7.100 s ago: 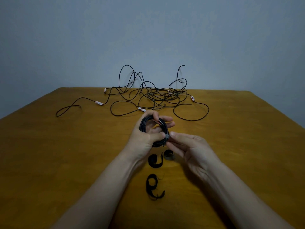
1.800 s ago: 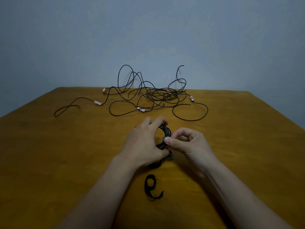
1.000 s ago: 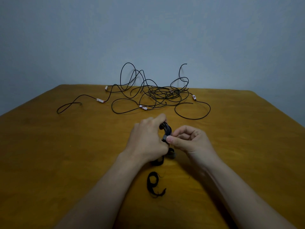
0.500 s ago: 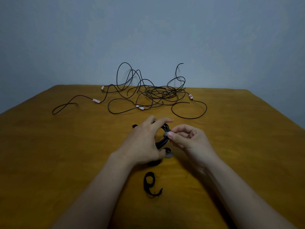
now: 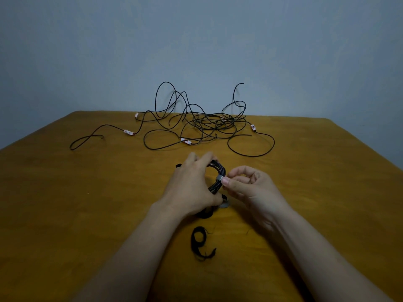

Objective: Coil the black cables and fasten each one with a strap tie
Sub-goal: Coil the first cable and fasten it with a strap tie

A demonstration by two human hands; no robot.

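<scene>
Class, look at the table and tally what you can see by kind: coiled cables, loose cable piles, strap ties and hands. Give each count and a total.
Coiled cable: 1
Loose cable pile: 1
Strap ties: 3, one on the coil, one free, one partly hidden
Hands: 2, left hand, right hand
Total: 7

coiled black cable (image 5: 218, 179), grey strap tie (image 5: 219, 178) wrapped

a wooden table (image 5: 65, 214) with a warm yellow-brown top fills the lower half of the view, its grain faintly visible. behind its far edge rises a plain, bare blue-grey wall (image 5: 196, 40), evenly lit and darker toward the corners.
</scene>
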